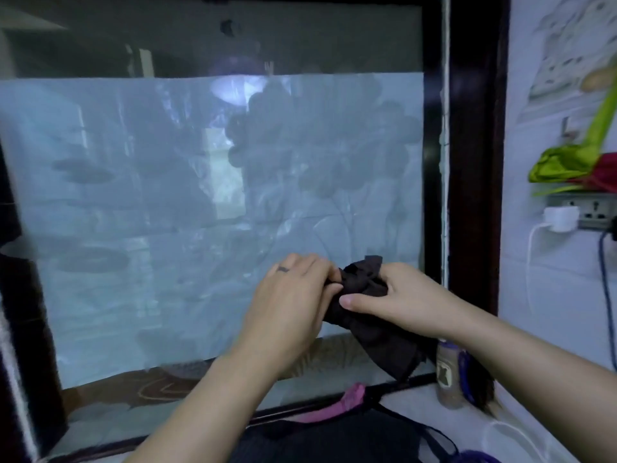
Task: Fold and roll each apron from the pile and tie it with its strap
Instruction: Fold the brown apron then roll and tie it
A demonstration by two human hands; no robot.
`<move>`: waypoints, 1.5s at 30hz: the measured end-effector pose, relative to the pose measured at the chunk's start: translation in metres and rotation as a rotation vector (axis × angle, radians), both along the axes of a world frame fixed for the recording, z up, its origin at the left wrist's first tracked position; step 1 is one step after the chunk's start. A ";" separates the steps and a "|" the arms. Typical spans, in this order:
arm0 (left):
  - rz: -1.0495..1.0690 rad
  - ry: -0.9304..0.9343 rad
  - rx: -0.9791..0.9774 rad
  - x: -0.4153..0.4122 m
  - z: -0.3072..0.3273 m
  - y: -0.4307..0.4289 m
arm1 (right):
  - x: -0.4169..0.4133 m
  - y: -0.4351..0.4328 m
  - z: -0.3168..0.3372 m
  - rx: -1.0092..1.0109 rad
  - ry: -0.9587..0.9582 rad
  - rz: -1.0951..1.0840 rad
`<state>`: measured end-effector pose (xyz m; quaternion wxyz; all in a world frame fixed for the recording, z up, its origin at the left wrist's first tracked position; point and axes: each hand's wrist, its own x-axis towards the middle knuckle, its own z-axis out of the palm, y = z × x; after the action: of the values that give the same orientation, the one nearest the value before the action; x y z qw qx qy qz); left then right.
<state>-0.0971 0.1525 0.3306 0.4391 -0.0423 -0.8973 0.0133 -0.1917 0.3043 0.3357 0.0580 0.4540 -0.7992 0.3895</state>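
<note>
No text, number or brand can be read in this view. The pale label with a dark motif on the small brown bottle (449, 375), which stands on the white ledge (417, 401) at lower right, is too blurred to tell any lettering. The printed sheet (564, 61) on the wall at upper right shows only faint pictures. Any markings on the grey socket strip (597, 208) below it are too small to make out.

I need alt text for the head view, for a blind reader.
Two hands hold a bunched black apron before a covered window: the left hand pinches it, the right hand grips it. A bottle stands at lower right.
</note>
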 end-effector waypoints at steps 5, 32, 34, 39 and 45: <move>-0.328 -0.091 0.306 -0.034 0.011 0.051 | -0.016 0.055 0.020 -0.033 0.102 -0.112; -1.111 -0.388 0.806 -0.158 0.058 0.236 | -0.027 0.267 0.072 -0.161 0.123 -0.376; -1.125 -0.383 0.744 -0.158 0.065 0.244 | -0.022 0.274 0.080 -0.349 0.001 -0.369; -1.098 -0.395 0.583 -0.164 0.086 0.253 | -0.029 0.284 0.108 -0.488 0.152 -0.754; -1.061 -0.403 0.544 -0.179 0.094 0.243 | -0.010 0.290 0.162 -0.364 0.269 -0.840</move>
<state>-0.2762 0.3954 0.4248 0.2032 -0.3702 -0.7906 -0.4434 -0.2015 0.5939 0.4978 0.3918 0.1204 -0.8180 0.4036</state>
